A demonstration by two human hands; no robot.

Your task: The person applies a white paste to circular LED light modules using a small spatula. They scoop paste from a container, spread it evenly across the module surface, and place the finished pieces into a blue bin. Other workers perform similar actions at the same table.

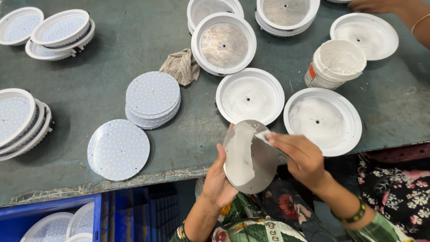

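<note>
The left hand (218, 177) grips a grey disc (251, 157) by its edge while the right hand (299, 154) pinches a small scraper (264, 136), mostly hidden by fingers.

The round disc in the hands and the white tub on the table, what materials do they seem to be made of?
The disc looks like thin metal, probably aluminium: dull grey, smeared with white paste. The tub seems to be white plastic, matte and coated with the same paste. The left hand holds the disc.
</note>
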